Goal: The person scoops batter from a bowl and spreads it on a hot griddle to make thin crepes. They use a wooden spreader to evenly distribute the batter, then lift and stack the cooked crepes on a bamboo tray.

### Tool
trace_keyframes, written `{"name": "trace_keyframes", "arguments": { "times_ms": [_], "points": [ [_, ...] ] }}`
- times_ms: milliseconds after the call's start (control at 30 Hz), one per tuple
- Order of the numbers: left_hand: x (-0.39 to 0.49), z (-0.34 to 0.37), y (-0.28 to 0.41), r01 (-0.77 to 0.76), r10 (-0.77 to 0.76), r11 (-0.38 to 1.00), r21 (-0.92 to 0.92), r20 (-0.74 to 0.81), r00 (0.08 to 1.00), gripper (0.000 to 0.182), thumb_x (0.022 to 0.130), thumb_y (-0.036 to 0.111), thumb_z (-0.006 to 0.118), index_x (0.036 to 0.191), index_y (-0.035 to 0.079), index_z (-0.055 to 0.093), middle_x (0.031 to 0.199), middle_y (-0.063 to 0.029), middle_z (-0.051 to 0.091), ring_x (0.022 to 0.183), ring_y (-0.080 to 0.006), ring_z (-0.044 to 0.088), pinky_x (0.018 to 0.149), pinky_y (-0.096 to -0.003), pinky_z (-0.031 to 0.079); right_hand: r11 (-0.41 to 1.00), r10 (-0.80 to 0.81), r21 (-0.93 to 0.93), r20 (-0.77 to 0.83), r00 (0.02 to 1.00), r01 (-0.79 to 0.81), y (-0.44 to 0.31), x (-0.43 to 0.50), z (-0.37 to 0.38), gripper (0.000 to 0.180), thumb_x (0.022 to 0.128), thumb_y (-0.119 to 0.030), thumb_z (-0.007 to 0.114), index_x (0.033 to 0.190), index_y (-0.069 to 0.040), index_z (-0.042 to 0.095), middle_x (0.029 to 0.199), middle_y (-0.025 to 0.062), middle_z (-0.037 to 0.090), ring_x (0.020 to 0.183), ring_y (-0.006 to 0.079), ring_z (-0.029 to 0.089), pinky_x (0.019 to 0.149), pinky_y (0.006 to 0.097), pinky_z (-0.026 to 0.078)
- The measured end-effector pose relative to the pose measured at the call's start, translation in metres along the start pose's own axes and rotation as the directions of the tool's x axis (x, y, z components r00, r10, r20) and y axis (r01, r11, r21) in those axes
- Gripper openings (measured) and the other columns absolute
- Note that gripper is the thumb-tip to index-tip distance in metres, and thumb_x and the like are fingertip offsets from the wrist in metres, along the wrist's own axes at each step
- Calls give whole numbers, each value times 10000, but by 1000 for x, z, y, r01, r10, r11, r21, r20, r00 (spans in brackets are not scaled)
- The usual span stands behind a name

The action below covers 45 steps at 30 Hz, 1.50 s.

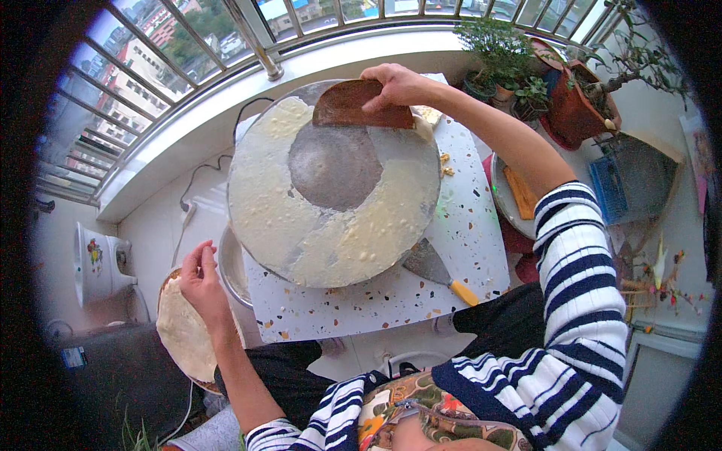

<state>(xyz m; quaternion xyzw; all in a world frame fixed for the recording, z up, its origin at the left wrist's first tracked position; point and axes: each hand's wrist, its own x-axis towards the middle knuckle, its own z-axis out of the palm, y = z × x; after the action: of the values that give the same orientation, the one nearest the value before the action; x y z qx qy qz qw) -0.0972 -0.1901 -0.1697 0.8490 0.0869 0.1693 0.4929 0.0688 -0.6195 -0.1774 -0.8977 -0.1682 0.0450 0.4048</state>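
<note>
My right hand (395, 87) grips a brown half-moon batter spreader (344, 107) by its curved top. The spreader's straight edge rests at the far side of a round griddle (333, 163). Pale, lumpy batter (338, 242) lies in a broad ring on the griddle, around a bare dark middle. Off the griddle's left side, my left hand (203, 279) is raised with its fingers drawn together and nothing visible in them. Just below and beside it are thin pale flatbreads (183, 332) on a round support. A metal bowl (232, 265) is partly hidden under the griddle's left edge.
A scraper with a yellow handle (463, 293) lies on the speckled white table (338, 315). To the right, a round pan (502, 197) holds a wooden piece (520, 194). Potted plants (496, 56) stand at far right; a power cord (189, 211) runs at left. Barred windows line the back.
</note>
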Motion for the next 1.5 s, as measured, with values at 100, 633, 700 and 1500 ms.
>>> {"name": "trace_keyframes", "arguments": {
  "times_ms": [100, 633, 700, 1500],
  "points": [
    [-2, 1, 2, -56, 56, 998, 8, 33, 998, 154, 948, 85, 580, 1016, 2, 690, 894, -20, 655, 791, -80, 560, 716, -218, 440, 999, -32, 38, -53, 998, 34, -8, -9, 2, 387, 733, -201, 816, 1034, -10, 665, 897, 117, 694, 821, 226, 648, 751, 363, 522],
    [-13, 1, 12, -58, 57, 998, 27, 38, 998, 136, 945, 65, 583, 990, 3, 695, 862, -12, 635, 770, -70, 546, 701, -211, 435, 989, 56, -141, 184, 981, -30, -2, 4, -15, 449, 678, -124, 819, 1075, -20, 639, 931, 83, 678, 860, 208, 623, 827, 351, 493],
    [-13, 2, 14, -45, 43, 998, 39, 47, 998, 137, 945, 62, 580, 989, 4, 696, 857, -11, 633, 763, -70, 542, 693, -212, 434, 990, 49, -136, 203, 978, -21, -3, 20, -11, 450, 681, -123, 817, 1083, -23, 641, 938, 82, 678, 866, 210, 625, 835, 353, 495],
    [-19, -1, 14, -59, 58, 998, 3, 79, 995, 120, 933, 46, 588, 983, 10, 691, 855, -14, 633, 800, -81, 566, 698, -226, 440, 998, 58, -49, 372, 926, -43, 0, -1, -37, 369, 708, -59, 773, 1053, -53, 642, 883, 5, 657, 848, 139, 595, 820, 327, 486]
  ]
}}
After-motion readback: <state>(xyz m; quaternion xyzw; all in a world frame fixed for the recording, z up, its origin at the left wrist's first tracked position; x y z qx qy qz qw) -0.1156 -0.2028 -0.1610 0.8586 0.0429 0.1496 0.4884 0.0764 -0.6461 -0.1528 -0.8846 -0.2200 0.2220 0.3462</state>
